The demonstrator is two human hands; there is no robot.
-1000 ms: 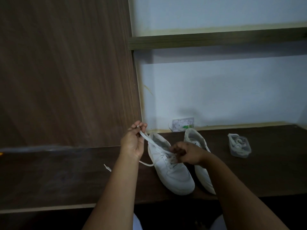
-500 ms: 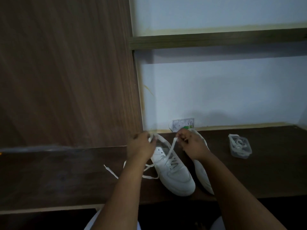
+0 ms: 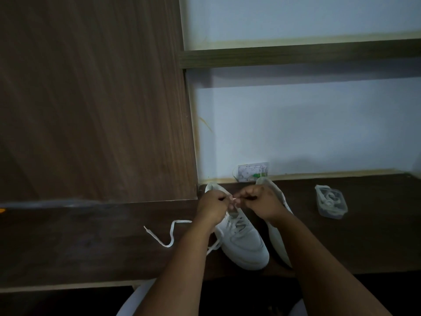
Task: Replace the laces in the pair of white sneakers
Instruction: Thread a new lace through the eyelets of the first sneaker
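Starting at the left, a dark wooden panel (image 3: 95,99) stands behind the brown desk (image 3: 68,247). On the desk lies the loose end of a white lace (image 3: 169,236); it makes a bend on the wood and then runs under the left forearm toward the shoe. The left hand (image 3: 210,207) is held over the open top of the left sneaker (image 3: 243,242), with its fingers curled and pinching the lace near the upper eyelets. Just beside it, almost touching, the right hand (image 3: 262,205) also has its fingers curled, and its fingertips pinch a part of the lace between the two hands. The left sneaker stands on the desk with its toe toward the person, and the lace is crossed over its tongue. The right sneaker (image 3: 276,238) stands close beside it, partly hidden behind the right forearm. Behind the shoes a small white socket plate (image 3: 253,171) sits on the pale wall (image 3: 296,133). Further right, well apart from the shoes, a clear plastic box (image 3: 331,205) rests on the desk with white laces coiled inside.
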